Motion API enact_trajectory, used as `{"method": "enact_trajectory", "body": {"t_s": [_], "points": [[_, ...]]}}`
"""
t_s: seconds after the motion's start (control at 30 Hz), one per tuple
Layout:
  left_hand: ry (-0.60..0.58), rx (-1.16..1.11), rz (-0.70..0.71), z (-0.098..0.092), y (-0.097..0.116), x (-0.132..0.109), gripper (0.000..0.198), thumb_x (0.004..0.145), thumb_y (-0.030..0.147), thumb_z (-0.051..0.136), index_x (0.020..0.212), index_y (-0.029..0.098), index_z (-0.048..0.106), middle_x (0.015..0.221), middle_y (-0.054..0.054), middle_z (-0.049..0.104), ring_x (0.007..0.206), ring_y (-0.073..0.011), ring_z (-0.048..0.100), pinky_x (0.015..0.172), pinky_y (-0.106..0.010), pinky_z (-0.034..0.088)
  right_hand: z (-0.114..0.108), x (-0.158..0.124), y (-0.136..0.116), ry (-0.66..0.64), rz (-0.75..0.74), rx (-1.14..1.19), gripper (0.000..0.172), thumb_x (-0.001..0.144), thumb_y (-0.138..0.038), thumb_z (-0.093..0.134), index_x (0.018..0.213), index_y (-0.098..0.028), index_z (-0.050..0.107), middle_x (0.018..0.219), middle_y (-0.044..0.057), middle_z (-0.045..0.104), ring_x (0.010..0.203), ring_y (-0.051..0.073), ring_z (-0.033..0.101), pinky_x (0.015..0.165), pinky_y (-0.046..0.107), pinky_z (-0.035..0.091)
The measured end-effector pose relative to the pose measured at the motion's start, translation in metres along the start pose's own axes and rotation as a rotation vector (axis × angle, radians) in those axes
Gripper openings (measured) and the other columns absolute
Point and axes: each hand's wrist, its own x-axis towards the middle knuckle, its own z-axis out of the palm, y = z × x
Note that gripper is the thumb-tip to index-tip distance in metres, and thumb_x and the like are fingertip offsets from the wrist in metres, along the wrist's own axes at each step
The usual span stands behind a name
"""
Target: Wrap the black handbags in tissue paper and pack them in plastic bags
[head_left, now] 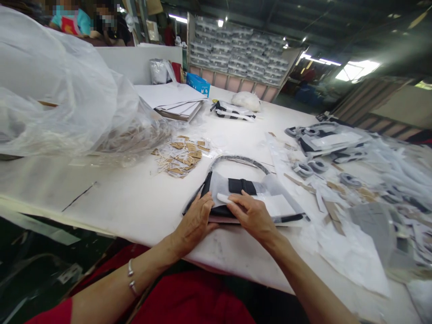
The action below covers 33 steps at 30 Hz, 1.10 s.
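A black handbag (pixel 221 210) lies flat near the table's front edge, its wrapped handle arching toward the far side. White tissue covers much of its face, and a dark buckle tab shows at the middle. My left hand (pixel 195 220) grips the bag's lower left side, with the thumb low at the near edge. My right hand (pixel 251 213) pinches a folded strip of white tissue (pixel 222 198) over the front of the bag, just below the tab.
Tan tags with strings (pixel 184 155) lie beyond the bag to the left, near a big clear plastic bag (pixel 67 90). Paper sheets (pixel 172 96) and a blue box (pixel 198 84) stand farther back. Wrapped bags (pixel 330 139) and loose wrapping cover the right side. Two people are at the far left.
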Motion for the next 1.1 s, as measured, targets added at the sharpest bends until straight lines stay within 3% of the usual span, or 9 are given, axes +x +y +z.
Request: {"method": "enact_trajectory", "body": {"t_s": [0.13,0.23,0.37,0.57,0.77,0.93,1.1], "points": [[0.011,0.017,0.043,0.001,-0.001,0.0,0.065,0.077,0.017,0.074,0.128,0.017,0.034,0.123,-0.019,0.055,0.131,-0.0345,0.046,0.104,-0.059,0.044,-0.004,0.006,-0.01,-0.052,0.067,-0.036,0.018,0.085,-0.031,0.062,0.098,-0.023,0.071,0.099,0.004,0.075,0.09,0.022,0.069,0.108,0.051,0.039],[-0.022,0.008,0.046,-0.001,-0.001,0.001,0.063,0.078,0.014,0.073,0.128,0.019,0.035,0.124,-0.017,0.054,0.133,-0.0337,0.044,0.104,-0.055,0.046,-0.009,0.013,-0.014,-0.081,0.132,-0.05,0.019,0.084,-0.033,0.064,0.096,-0.022,0.073,0.094,0.004,0.075,0.087,0.021,0.069,0.091,0.038,0.052],[-0.055,-0.013,0.038,-0.006,0.001,0.003,0.062,0.076,0.01,0.073,0.124,0.019,0.037,0.125,-0.017,0.052,0.132,-0.0343,0.044,0.102,-0.051,0.048,-0.012,0.019,-0.015,-0.139,0.165,-0.085,0.025,0.093,-0.039,0.054,0.091,-0.023,0.074,0.087,0.001,0.075,0.079,0.018,0.07,0.074,0.027,0.053],[-0.051,-0.015,0.03,-0.005,0.001,0.002,0.065,0.072,0.007,0.075,0.123,0.02,0.037,0.125,-0.016,0.052,0.132,-0.0341,0.045,0.101,-0.051,0.049,-0.004,0.006,-0.004,-0.118,-0.112,-0.298,0.027,0.098,-0.026,0.044,0.108,-0.016,0.066,0.102,0.011,0.072,0.093,0.021,0.069,0.084,0.032,0.053],[-0.012,-0.016,0.027,0.003,-0.002,-0.003,0.061,0.077,0.012,0.071,0.127,0.019,0.037,0.129,-0.018,0.052,0.132,-0.0332,0.045,0.101,-0.052,0.049,0.008,0.005,-0.012,-0.03,-0.11,-0.262,0.025,0.099,-0.024,0.043,0.106,-0.018,0.066,0.097,0.009,0.073,0.086,0.02,0.07,0.079,0.031,0.055],[0.042,0.0,0.054,0.007,-0.003,-0.003,0.06,0.084,0.022,0.069,0.132,0.016,0.035,0.132,-0.021,0.051,0.131,-0.0329,0.047,0.101,-0.051,0.05,0.03,0.003,-0.023,0.126,-0.112,-0.232,0.025,0.098,-0.022,0.043,0.108,-0.018,0.066,0.105,0.009,0.073,0.096,0.021,0.069,0.095,0.038,0.052],[0.061,-0.023,0.071,0.005,-0.002,0.0,0.058,0.084,0.021,0.068,0.131,0.014,0.035,0.131,-0.022,0.05,0.129,-0.033,0.048,0.101,-0.05,0.05,0.039,-0.001,-0.022,0.155,-0.145,-0.224,0.025,0.097,-0.02,0.044,0.109,-0.018,0.066,0.109,0.009,0.073,0.1,0.021,0.068,0.099,0.039,0.05]]}}
